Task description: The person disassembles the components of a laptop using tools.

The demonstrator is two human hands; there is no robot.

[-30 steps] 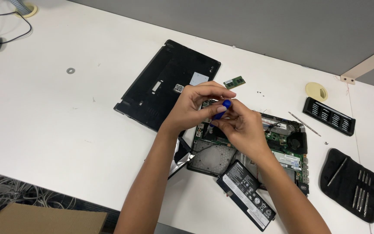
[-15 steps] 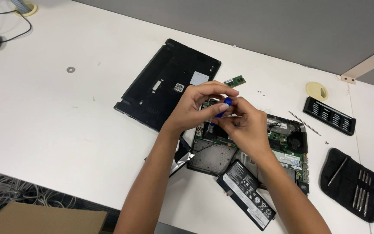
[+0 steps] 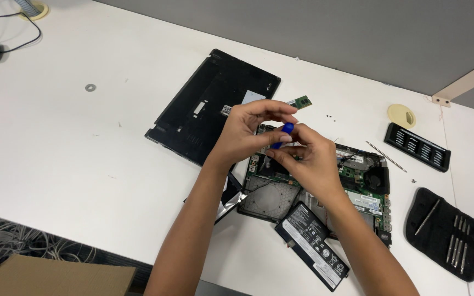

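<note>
Both of my hands meet above an opened laptop base point(image 3: 357, 181) whose circuit board and fan are exposed. My left hand point(image 3: 245, 134) and my right hand point(image 3: 308, 159) both pinch a small blue-handled screwdriver point(image 3: 283, 131) between their fingertips, held a little above the board. A black flat battery point(image 3: 311, 244) lies tilted at the laptop's near edge, below my right wrist. The tool's tip is hidden by my fingers.
A black laptop bottom cover point(image 3: 212, 107) lies left of the hands, a green memory stick point(image 3: 301, 102) beside it. At right are a black bit holder point(image 3: 418, 146), a thin metal rod point(image 3: 385, 156), a black tool pouch point(image 3: 445, 233), and a cardboard box point(image 3: 56, 277) at near left.
The hands have stayed together over the laptop, with only small finger shifts around the blue screwdriver. Nothing else has moved.
</note>
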